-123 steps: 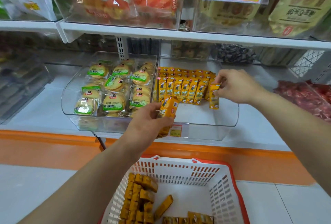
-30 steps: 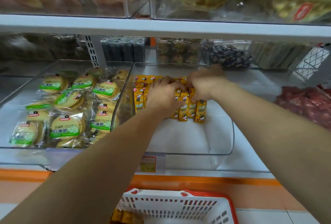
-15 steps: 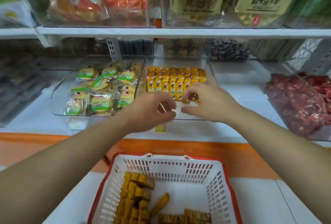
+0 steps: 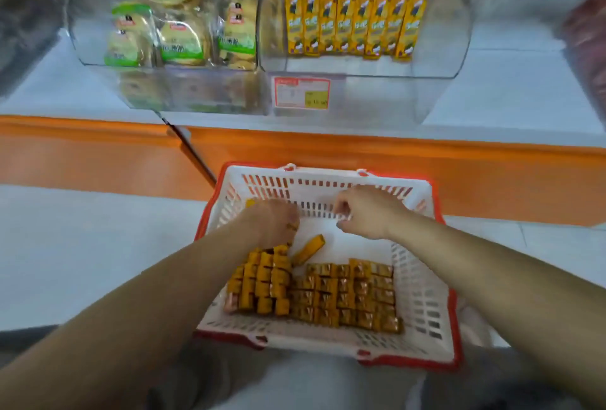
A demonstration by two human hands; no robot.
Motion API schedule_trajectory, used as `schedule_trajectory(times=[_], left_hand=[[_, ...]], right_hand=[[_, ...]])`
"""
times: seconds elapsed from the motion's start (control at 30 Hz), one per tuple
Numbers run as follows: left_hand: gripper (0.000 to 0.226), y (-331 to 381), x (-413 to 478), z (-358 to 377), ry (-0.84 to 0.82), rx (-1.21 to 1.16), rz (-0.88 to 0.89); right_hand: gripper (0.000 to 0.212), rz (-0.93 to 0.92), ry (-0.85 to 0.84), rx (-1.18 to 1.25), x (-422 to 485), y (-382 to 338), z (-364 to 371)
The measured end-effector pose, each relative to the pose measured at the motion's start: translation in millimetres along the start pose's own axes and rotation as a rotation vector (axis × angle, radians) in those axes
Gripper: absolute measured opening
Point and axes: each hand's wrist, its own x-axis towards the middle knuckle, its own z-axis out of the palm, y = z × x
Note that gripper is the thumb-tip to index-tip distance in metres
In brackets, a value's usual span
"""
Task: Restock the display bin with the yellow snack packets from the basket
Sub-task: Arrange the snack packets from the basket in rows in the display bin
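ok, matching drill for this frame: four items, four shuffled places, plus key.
Items
1. basket
2. price tag
3. loose yellow packet
4. green-label cakes

Places
A. in the left clear bin
B. on the front of the display bin
C. below the orange shelf edge
D. slanted on the basket floor, apart from the packed rows

Pairs: 1-C, 2-B, 3-D, 4-A

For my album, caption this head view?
Left hand and right hand reach into the basket of yellow snack packets below the display bin.
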Motion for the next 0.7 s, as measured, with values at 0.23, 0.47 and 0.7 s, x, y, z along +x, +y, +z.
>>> schedule_trajectory(times=[0.23,0.47,0.7], left_hand=[[0.077,-42,47,85,0.168,-0.070,-0.214],[0.080,-73,86,108,0.243,-0.159,-0.194],[0.056,-82,85,111,0.098,-0.052,-0.091]], right_hand=[[0.049,0.188,-0.141,0.345,80,23,128],[0.086,0.193,-0.251,0.333,113,24,193],[0.044,0.242,-0.277,0.365,112,43,194]])
